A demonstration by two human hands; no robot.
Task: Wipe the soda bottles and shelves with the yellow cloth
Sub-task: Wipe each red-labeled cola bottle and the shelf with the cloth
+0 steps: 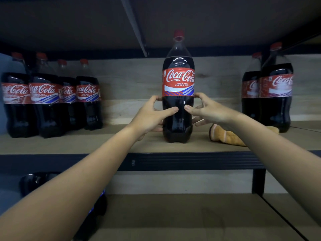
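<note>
Bottles of cola stand in three groups on the middle shelf (86, 145): four bottles on the left (50, 101), one bottle in the centre (178, 84) and two bottles on the right (271, 94), so seven on this shelf. All stand upright, long axis vertical, red caps up. The centre bottle has its label facing the camera. The left hand (152, 115) grips its lower body from the left side, thumb across the front, and the right hand (206, 110) grips it from the right side in the same way; the two thumbs nearly meet. One yellow cloth (225, 136) lies crumpled on the shelf just right of this bottle, under the right forearm, and no hand touches it. On the lower shelf (191, 214), at the left, some more dark bottles (34, 181) lie partly hidden; their number cannot be told.
</note>
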